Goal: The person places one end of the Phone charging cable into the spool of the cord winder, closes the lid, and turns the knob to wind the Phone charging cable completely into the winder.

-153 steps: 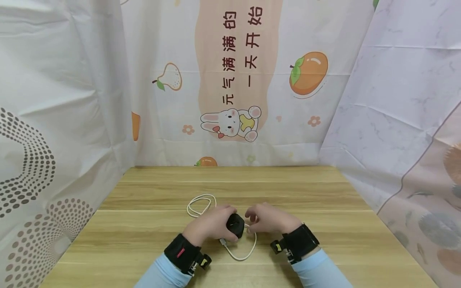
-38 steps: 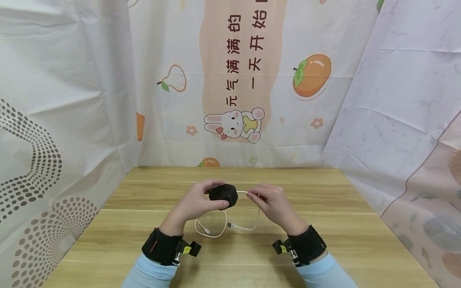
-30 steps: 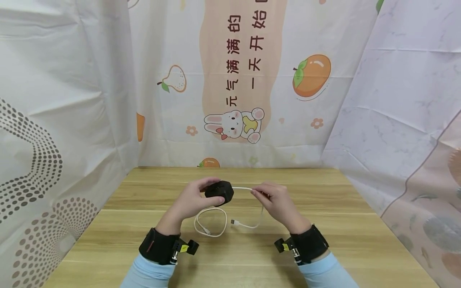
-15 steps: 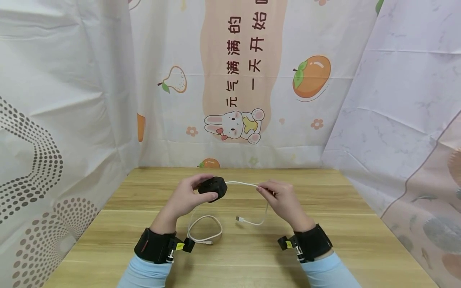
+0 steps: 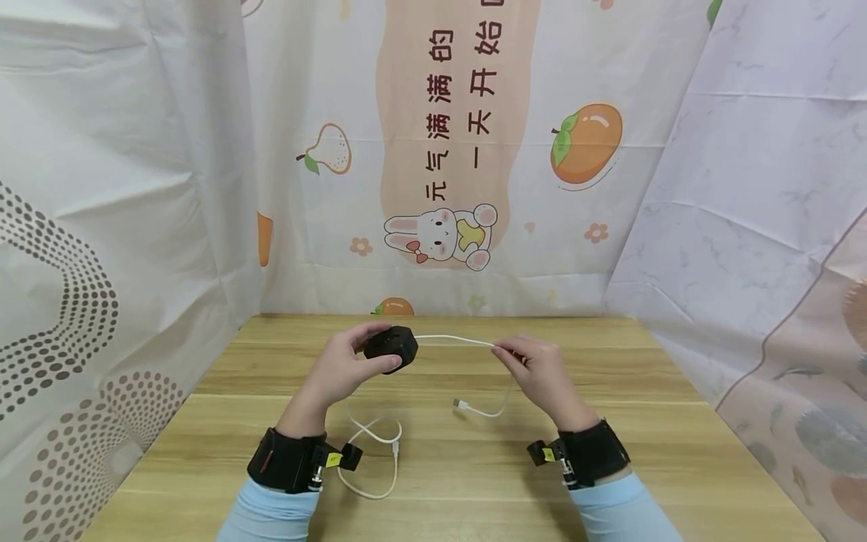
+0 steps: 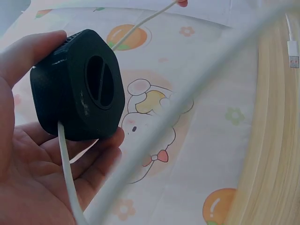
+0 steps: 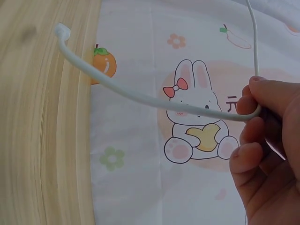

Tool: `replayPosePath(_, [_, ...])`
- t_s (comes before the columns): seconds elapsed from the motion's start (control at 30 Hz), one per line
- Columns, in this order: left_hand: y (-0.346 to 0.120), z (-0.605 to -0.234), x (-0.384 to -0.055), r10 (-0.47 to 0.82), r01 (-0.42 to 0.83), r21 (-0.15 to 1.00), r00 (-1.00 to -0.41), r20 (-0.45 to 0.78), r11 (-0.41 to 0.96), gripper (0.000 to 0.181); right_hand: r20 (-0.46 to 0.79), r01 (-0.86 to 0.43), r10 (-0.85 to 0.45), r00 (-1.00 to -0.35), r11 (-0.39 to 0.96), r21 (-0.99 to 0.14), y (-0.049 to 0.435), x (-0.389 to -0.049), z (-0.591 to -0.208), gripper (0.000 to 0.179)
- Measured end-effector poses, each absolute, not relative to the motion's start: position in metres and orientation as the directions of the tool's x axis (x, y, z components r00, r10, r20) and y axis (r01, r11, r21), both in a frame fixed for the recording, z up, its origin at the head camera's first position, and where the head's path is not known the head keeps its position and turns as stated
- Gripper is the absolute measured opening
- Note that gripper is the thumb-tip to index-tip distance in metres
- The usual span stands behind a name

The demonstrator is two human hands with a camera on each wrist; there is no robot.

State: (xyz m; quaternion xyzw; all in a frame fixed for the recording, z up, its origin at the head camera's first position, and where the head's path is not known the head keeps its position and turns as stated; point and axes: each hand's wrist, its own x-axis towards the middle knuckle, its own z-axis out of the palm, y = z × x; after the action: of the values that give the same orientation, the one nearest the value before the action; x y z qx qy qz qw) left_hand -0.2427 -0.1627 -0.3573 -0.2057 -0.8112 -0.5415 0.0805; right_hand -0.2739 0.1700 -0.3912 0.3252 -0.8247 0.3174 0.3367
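My left hand [image 5: 336, 366] grips a black, many-sided cable winder [image 5: 396, 346] above the table, thumb on one side and fingers on the other. In the left wrist view, a round recess with a bar across it shows in the winder's face [image 6: 101, 82]. A white USB cable [image 5: 450, 336] leaves both sides of the winder. My right hand [image 5: 542, 376] pinches the cable between thumb and fingers, to the right of the winder. From those fingers the cable end hangs in a curve to its USB plug [image 5: 462, 405]. The left stretch loops down below my left hand, with the other plug [image 5: 396, 448].
A wooden table [image 5: 474, 482] lies under both hands. A printed curtain [image 5: 454, 150] rises behind its far edge, and more cloth hangs at left and right. Each wrist wears a black strap with a small camera [image 5: 542, 453].
The winder has risen off the table in my left hand and moved left. My right hand has taken hold of the cable and moved right, so the stretch between them has grown longer.
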Motion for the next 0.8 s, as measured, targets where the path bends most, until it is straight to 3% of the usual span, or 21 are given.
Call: replayPosePath(0.8, [-0.1641,-0.3541,-0.2411,0.182,0.388,0.833,-0.921,0.343,0.395,0.057,0.708,-0.678,-0.286,-0.646,0.641,-0.360,0.1763,-0.2756,-0.3935,0.008])
